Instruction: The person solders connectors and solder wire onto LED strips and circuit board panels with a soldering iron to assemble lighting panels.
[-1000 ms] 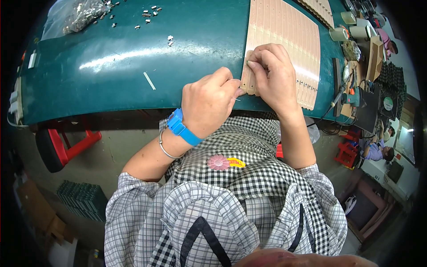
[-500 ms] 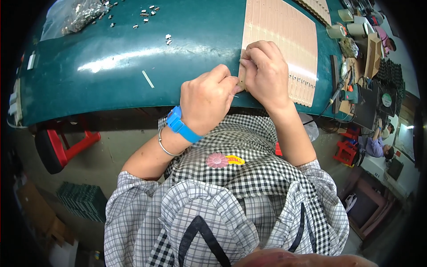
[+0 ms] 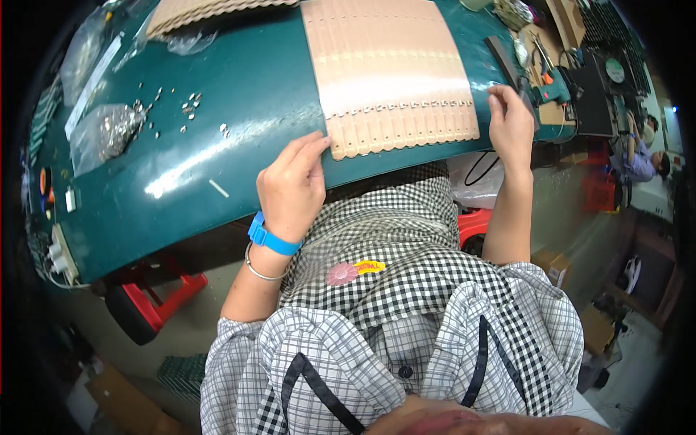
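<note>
A tan, grooved panel (image 3: 395, 69) of long parallel strips lies on the green table, with a row of small metal pieces (image 3: 399, 106) across it and a scalloped near edge. My left hand (image 3: 293, 185) is at its near left corner, its bent fingers pressed together and their tips on the edge. To the panel's right, my right hand (image 3: 513, 130) is raised apart from it. Its thumb and forefinger are a little apart, and I see nothing between them. A blue band (image 3: 272, 238) circles my left wrist.
Loose metal parts (image 3: 192, 105) and a plastic bag (image 3: 105, 134) of more lie to the left. A pale stick (image 3: 219, 188) is near the front edge. Tan sheets (image 3: 210, 14) are stacked at the back. A green power tool (image 3: 554, 88) and dark bar (image 3: 507, 65) lie right.
My hands, together at the panel's near left corner before, are now apart. The right hand has moved to the panel's right side. The view has swung, showing more of the table's left.
</note>
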Motion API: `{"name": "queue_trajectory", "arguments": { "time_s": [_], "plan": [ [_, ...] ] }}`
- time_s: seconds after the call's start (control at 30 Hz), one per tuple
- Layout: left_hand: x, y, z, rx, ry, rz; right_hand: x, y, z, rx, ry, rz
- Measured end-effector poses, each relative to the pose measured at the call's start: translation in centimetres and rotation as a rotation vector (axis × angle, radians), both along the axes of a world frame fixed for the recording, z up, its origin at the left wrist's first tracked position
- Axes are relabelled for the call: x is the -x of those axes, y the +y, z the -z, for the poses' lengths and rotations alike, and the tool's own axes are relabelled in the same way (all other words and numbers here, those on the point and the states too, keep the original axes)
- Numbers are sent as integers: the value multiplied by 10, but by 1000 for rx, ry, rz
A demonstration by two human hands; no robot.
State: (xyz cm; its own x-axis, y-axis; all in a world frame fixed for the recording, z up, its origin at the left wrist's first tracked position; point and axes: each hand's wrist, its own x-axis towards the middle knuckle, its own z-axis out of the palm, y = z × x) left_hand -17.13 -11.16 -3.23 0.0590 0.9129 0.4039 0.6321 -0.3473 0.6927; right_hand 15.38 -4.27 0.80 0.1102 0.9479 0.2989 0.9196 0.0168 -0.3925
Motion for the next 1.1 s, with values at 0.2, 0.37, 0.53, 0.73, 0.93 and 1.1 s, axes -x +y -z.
{"name": "queue_trajectory", "arguments": {
  "time_s": [0.2,0.37,0.53,0.73,0.93,1.1],
  "plan": [
    [4,-4,5,33,-154,-10,2,-33,19,115,211,-69],
    [14,0,-12,105,-264,-68,-12,-36,19,116,805,-188],
    [26,0,-41,-272,-304,-78,-5,-44,-13,-294,959,-435],
    [45,6,-69,-373,-371,-72,13,-19,-34,-398,1039,-642],
    [54,23,-68,-301,-563,-42,24,-7,-35,-337,941,-652],
    [60,34,-70,-356,-496,73,25,-4,-35,-378,846,-622]
  ]
}}
